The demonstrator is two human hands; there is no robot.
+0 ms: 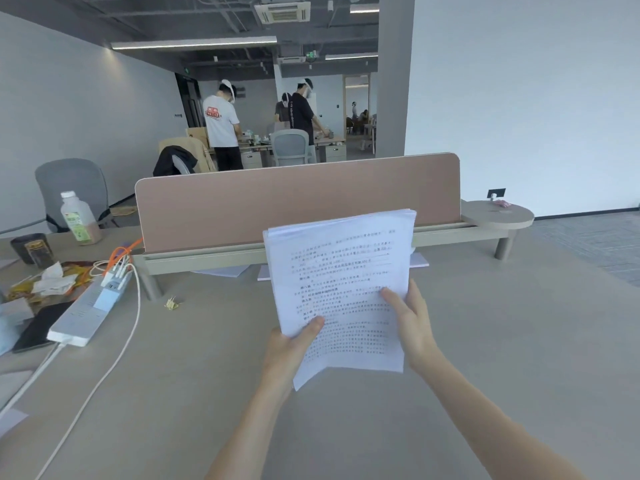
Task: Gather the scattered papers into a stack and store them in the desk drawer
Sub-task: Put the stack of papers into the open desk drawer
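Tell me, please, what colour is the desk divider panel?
Dusty pink divider panel, seen in the head view.

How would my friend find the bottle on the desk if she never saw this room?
Start at the long pinkish-brown divider panel across the grey desk. Go past its left end, in front of the grey chair. The white-capped plastic bottle stands upright there, the tallest thing beside the dark jar.

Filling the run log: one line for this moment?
left hand: holds paper stack | right hand: same | stack: raised over desk | drawer: unseen
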